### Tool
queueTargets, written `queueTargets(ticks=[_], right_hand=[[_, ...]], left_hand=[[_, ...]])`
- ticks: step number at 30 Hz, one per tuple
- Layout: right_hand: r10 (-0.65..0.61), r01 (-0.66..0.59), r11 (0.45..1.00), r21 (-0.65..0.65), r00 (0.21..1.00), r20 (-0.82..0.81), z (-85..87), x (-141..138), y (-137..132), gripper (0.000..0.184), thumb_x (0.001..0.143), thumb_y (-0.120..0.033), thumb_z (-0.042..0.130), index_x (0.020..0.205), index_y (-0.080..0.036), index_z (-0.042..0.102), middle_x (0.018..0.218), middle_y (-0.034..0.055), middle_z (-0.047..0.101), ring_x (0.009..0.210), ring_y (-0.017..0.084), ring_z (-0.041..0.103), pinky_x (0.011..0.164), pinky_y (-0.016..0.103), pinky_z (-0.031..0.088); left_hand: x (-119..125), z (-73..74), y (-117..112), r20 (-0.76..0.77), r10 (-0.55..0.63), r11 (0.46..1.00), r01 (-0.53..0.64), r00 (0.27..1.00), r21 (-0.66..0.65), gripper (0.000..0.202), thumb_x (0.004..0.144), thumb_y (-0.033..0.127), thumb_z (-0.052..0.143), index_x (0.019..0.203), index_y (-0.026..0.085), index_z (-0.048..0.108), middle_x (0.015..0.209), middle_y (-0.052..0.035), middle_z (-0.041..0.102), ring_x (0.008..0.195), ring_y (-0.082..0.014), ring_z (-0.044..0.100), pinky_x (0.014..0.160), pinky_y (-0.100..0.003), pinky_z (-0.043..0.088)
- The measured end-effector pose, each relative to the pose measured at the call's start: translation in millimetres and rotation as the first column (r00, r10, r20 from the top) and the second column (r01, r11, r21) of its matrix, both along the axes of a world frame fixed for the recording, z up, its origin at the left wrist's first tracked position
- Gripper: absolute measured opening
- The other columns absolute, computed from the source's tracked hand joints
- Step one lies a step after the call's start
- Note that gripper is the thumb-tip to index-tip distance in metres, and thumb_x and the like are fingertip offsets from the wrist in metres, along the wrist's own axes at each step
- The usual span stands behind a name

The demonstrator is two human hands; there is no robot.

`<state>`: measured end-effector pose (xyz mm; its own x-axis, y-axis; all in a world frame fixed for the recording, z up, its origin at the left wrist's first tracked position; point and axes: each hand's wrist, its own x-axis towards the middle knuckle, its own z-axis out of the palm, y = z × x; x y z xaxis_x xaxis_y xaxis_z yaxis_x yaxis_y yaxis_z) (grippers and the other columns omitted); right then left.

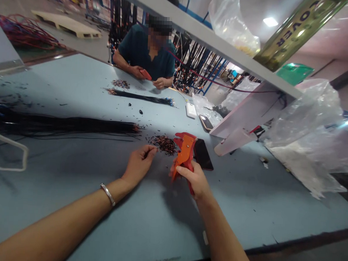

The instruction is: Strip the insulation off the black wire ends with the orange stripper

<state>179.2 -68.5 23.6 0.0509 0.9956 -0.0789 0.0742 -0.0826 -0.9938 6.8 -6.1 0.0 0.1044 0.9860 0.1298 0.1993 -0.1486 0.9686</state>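
My right hand (195,178) is wrapped round an orange and red wire stripper (186,148), its jaws raised and pointing left. My left hand (140,163) is closed in a pinch. Whatever sits between its thumb and forefinger is too small to make out. Just beyond those fingertips lies a pile of short black and copper-coloured offcuts (165,144). A thick bundle of black wires (67,125) stretches across the left of the table, its copper-coloured ends toward the pile. Behind the wire stripper a dark phone or tablet (203,155) lies flat, partly covered by the tool and hand.
Across the table (123,224) a co-worker (150,56) holds a red tool (146,74) behind a thinner wire bundle (143,97). A shelf post (244,110) stands at right, near a phone (206,122), a white box (191,110) and plastic bags (306,128). A white bent bar (25,158) juts in at left.
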Motion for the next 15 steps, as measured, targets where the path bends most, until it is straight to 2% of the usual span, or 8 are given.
queueTargets(ticks=[2, 5, 7, 9, 12, 15], right_hand=[[0.065, -0.115, 0.987, -0.116, 0.928, -0.366, -2.5, 2, -2, 0.030, 0.071, -0.032, 0.062, 0.095, -0.014, 0.061, 0.078, 0.0046, 0.067, 0.066, 0.019, 0.067, 0.053, 0.023, 0.041], [0.078, -0.259, 0.946, -0.194, 0.764, -0.640, -9.0, 3, -1, 0.032, 0.070, -0.030, 0.060, 0.096, -0.012, 0.064, 0.080, 0.0061, 0.068, 0.069, 0.018, 0.068, 0.047, 0.019, 0.038], [0.084, -0.309, 0.932, -0.189, 0.692, -0.717, -12.5, 4, 0, 0.033, 0.070, -0.028, 0.058, 0.097, -0.012, 0.065, 0.082, 0.0071, 0.069, 0.073, 0.018, 0.067, 0.045, 0.017, 0.036], [0.107, -0.309, 0.941, -0.138, 0.658, -0.745, -14.1, 4, 1, 0.034, 0.069, -0.028, 0.057, 0.098, -0.012, 0.065, 0.084, 0.0075, 0.068, 0.074, 0.018, 0.067, 0.044, 0.018, 0.038], [0.114, -0.215, 0.976, -0.044, 0.670, -0.733, -13.6, 7, 0, 0.033, 0.070, -0.026, 0.057, 0.099, -0.013, 0.066, 0.083, 0.0067, 0.067, 0.074, 0.018, 0.066, 0.049, 0.019, 0.042], [0.100, -0.151, 0.989, -0.008, 0.689, -0.718, -12.7, 8, -1, 0.032, 0.071, -0.024, 0.058, 0.101, -0.015, 0.065, 0.085, 0.0059, 0.067, 0.078, 0.019, 0.067, 0.052, 0.020, 0.045]], left_hand=[[-1, 1.3, 0, -0.008, 0.003, 1.000, -0.003, 1.000, 0.000, 0.027, 0.081, 0.037, 0.049, 0.082, 0.015, 0.064, 0.076, -0.0022, 0.067, 0.075, -0.0162, 0.058, 0.070, -0.025, 0.045], [-1, 2.4, 0, -0.036, -0.005, 1.000, 0.006, 0.999, 0.016, 0.028, 0.084, 0.037, 0.047, 0.083, 0.016, 0.064, 0.077, -0.0018, 0.067, 0.076, -0.0164, 0.058, 0.071, -0.025, 0.045], [-1, 2.8, 0, -0.045, -0.016, 1.000, 0.017, 0.999, 0.025, 0.028, 0.086, 0.038, 0.045, 0.083, 0.016, 0.064, 0.077, -0.0016, 0.067, 0.076, -0.0165, 0.058, 0.070, -0.025, 0.045], [-1, 3.3, -1, -0.047, -0.032, 0.999, 0.034, 0.998, 0.030, 0.028, 0.087, 0.037, 0.044, 0.083, 0.017, 0.063, 0.078, -0.0017, 0.067, 0.077, -0.0166, 0.059, 0.072, -0.025, 0.045], [-2, 3.0, -1, -0.059, -0.057, 0.998, 0.059, 0.997, 0.033, 0.028, 0.088, 0.036, 0.043, 0.085, 0.017, 0.063, 0.082, -0.0024, 0.069, 0.081, -0.0171, 0.060, 0.075, -0.026, 0.046], [-3, 0.4, 0, -0.075, -0.064, 0.996, 0.068, 0.995, 0.059, 0.027, 0.088, 0.033, 0.041, 0.090, 0.018, 0.063, 0.087, -0.0030, 0.069, 0.084, -0.0176, 0.061, 0.078, -0.028, 0.046]])
